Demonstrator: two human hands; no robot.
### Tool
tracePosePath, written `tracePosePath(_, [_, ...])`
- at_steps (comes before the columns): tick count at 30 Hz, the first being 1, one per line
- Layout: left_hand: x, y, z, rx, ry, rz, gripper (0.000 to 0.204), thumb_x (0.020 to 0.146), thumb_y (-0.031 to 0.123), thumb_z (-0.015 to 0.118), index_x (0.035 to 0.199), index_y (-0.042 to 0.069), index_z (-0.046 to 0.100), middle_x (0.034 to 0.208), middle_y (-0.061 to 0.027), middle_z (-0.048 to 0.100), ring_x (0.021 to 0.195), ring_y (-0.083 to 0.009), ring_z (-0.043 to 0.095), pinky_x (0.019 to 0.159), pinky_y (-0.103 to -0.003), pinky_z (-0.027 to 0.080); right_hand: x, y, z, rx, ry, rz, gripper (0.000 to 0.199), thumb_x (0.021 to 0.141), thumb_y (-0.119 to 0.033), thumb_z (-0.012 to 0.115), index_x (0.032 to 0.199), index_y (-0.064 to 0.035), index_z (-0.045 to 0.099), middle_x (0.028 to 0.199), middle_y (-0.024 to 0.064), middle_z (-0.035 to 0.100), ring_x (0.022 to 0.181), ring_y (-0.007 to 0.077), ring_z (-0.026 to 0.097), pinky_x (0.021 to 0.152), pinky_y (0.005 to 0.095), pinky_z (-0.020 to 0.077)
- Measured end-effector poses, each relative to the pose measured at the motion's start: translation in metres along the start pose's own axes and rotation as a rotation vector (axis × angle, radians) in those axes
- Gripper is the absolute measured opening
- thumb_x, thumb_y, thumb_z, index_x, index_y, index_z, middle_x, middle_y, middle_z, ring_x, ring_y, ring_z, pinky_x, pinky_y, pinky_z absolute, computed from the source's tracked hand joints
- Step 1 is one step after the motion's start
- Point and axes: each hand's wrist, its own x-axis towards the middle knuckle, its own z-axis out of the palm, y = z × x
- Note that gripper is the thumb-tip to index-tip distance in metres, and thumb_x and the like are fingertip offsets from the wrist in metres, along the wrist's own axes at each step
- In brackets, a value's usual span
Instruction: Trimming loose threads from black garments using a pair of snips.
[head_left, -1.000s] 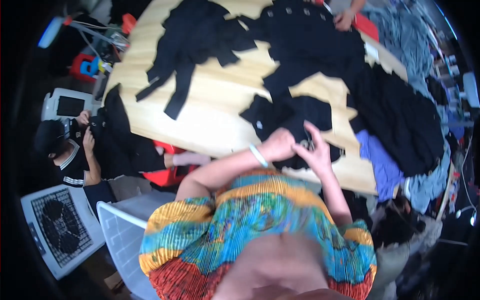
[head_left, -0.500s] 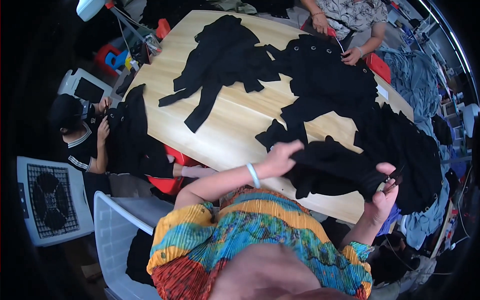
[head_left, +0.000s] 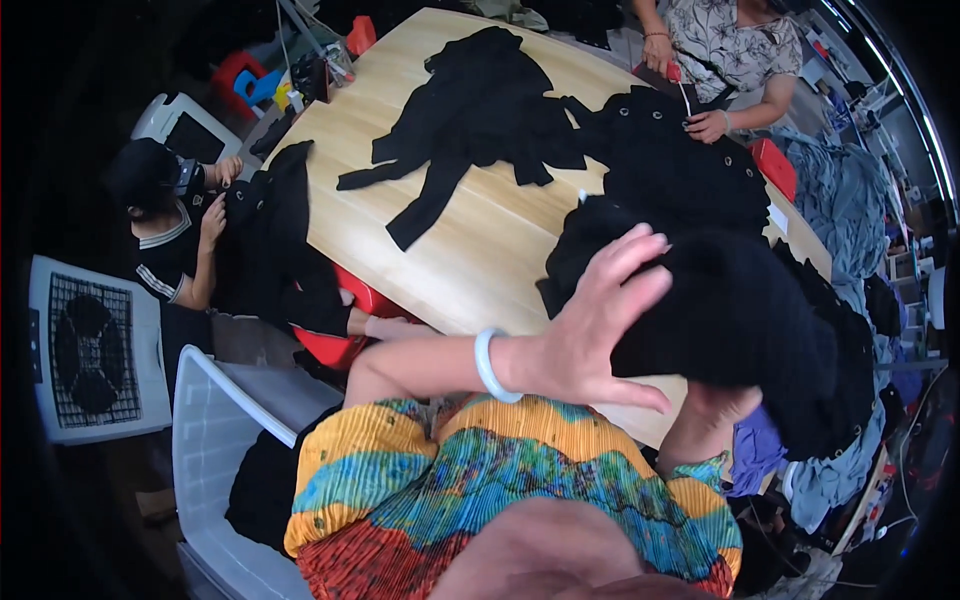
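A black knit garment (head_left: 720, 310) is lifted over the near right part of the table, bunched and smeared by motion. My left hand (head_left: 605, 325) is at its left edge with the fingers spread and nothing in them. A pale bangle circles that wrist. Beneath the garment's near edge is my right hand (head_left: 715, 405), gripping the cloth from below. Its thumb shows, but the other fingers are covered, and the snips it had are out of sight.
More black garments (head_left: 470, 120) lie on the wooden table (head_left: 480, 270). Across it, a co-worker's hand (head_left: 708, 126) works on black cloth with eyelets, beside a red box (head_left: 772, 168). Another person (head_left: 165, 210) sits left. A white bin (head_left: 215, 440) stands near my left side.
My left hand has come nearer and spread its fingers. The black garment has been raised and swung over my right hand, hiding the snips. The view has shifted slightly.
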Motion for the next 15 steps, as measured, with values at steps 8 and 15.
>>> tracePosePath(8, [-0.017,-0.034,0.006,-0.376,0.073,-0.67,0.066,0.061,0.0,0.065,0.118,-0.003,0.033,0.101,-0.0122,0.054,0.095,-0.0161,0.051,0.083,-0.028,0.039,0.052,-0.048,0.032,0.372,-0.089,-0.108,0.077,0.052,-0.011,0.074,0.117,0.0068,0.036,0.113,0.0116,0.044,0.108,0.0213,0.041,0.091,0.0315,0.0314])
tracePosePath(15, [0.097,-0.059,-0.076,-0.482,0.331,-0.565,0.029,0.063,0.002,0.053,0.092,-0.003,0.052,0.081,-0.0088,0.057,0.075,-0.0148,0.054,0.073,-0.026,0.043,0.018,-0.004,-0.024,0.271,0.169,0.27,0.058,0.079,-0.021,0.054,0.125,0.0002,0.024,0.099,0.0118,0.055,0.038,-0.0019,0.028,0.036,0.0116,0.0274])
